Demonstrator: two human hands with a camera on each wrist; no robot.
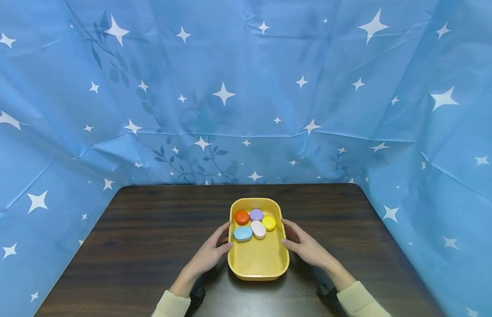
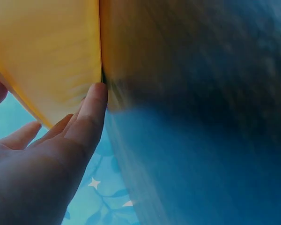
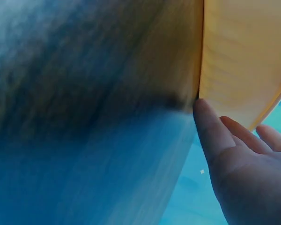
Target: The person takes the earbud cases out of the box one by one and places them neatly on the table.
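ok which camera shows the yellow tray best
Head view: the whole yellow tray is in frame, seen from above, rim and inside included. Left and right wrist views each catch only part of its outside, cut off by the picture edge.

Cannot follow the cream sleeves point(image 1: 173, 304) behind left hand point(image 1: 209, 255) and right hand point(image 1: 308, 247) past the lower edge. In wrist views, cannot see the whole yellow tray point(image 2: 47, 42) between hands, nor clearly the blurred tabletop point(image 2: 201, 164).

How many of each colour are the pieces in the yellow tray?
Orange-red piece: 1
Purple piece: 1
Yellow piece: 1
Light blue piece: 1
Pale pink piece: 1
Total in the tray: 5
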